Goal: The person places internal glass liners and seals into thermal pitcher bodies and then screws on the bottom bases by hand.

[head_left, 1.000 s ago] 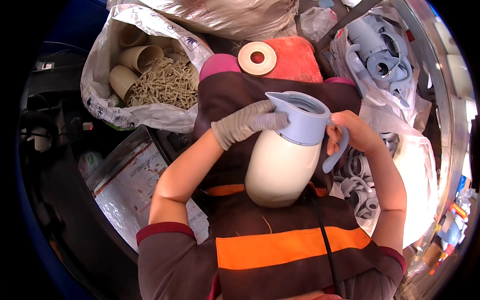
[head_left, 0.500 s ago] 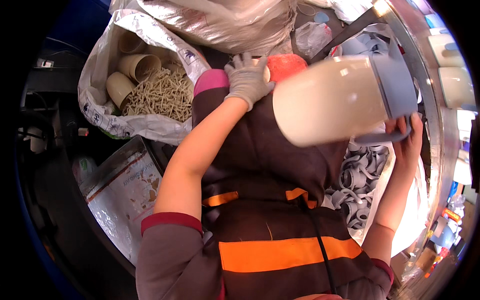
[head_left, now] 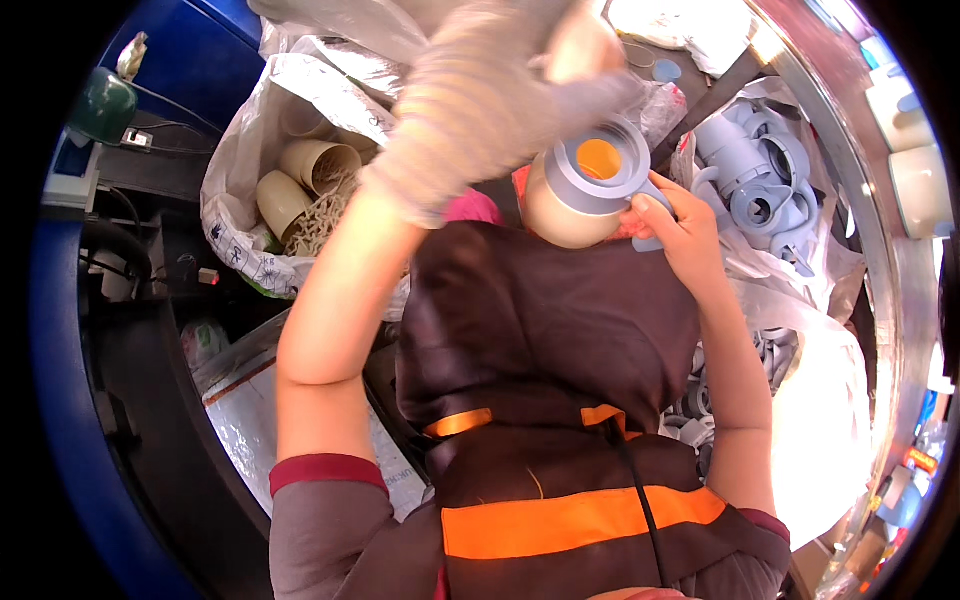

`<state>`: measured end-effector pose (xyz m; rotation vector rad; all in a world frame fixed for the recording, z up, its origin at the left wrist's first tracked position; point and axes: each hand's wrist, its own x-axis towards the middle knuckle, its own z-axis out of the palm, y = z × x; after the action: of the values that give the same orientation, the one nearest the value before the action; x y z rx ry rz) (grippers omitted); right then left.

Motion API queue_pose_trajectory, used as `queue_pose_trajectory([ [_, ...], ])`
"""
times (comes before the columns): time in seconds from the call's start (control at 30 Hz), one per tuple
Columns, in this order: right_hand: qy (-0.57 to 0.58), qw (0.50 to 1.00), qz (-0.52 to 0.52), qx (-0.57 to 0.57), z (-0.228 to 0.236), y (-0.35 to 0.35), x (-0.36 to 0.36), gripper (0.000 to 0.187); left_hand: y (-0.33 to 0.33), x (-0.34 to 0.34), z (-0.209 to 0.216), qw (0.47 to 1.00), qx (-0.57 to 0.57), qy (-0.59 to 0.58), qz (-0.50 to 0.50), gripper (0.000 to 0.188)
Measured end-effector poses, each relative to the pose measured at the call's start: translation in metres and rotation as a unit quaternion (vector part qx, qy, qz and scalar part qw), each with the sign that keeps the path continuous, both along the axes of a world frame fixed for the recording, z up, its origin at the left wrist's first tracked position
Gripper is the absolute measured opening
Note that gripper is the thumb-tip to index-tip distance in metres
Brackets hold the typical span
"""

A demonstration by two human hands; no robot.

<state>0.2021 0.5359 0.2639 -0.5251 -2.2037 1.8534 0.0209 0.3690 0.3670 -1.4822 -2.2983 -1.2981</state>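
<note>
One gloved left hand [head_left: 490,110] shows as a blur across the upper centre of the frame; whether its fingers are apart, together or closed on something cannot be told. Just right of upper centre, the bare right hand [head_left: 678,232] grips a cream jug [head_left: 576,205] by its handle side, thumb near the rim and fingers curled around behind. The jug's blue-grey collar [head_left: 560,172] faces up toward the camera, its round mouth open onto an orange-toned interior. Bits of a red plush pad [head_left: 625,228] show beside the vessel, with magenta cloth [head_left: 473,207] to the left. Below, a dark brown apron [head_left: 545,320] with an orange band [head_left: 580,525] fills the centre and lower part of the frame. At upper left, a white bag [head_left: 232,225] holds cream cup-shaped shells [head_left: 284,203] and a heap of thin pale pieces [head_left: 325,222]. At upper right, a clear bag holds blue-grey plastic parts [head_left: 760,190], while grey pieces [head_left: 690,405] lie in a white bag [head_left: 825,430] at lower right, partly behind the right forearm. More cream vessels [head_left: 918,190] stand near the right edge, beyond a metal rail [head_left: 872,215].
</note>
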Motion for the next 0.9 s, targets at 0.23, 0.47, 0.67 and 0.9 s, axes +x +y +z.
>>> queue_pose_trajectory([
  [0.23,0.008,0.988,-0.014,0.150,-0.003,0.013,0.019,0.038,0.056,0.035,-0.026,0.963,-0.225,0.150,-0.001,0.061],
  [0.47,-0.067,0.951,-0.062,0.296,-0.029,0.000,0.030,0.036,0.055,0.034,-0.018,0.966,-0.183,0.179,-0.034,0.063],
  [0.67,-0.047,0.939,-0.090,0.330,-0.045,0.000,0.030,0.030,0.039,0.037,0.093,0.990,-0.070,0.101,-0.067,0.051],
  [0.9,-0.056,0.941,-0.084,0.323,-0.043,-0.001,0.031,0.030,0.058,0.065,0.032,0.946,-0.170,0.272,-0.045,0.049],
])
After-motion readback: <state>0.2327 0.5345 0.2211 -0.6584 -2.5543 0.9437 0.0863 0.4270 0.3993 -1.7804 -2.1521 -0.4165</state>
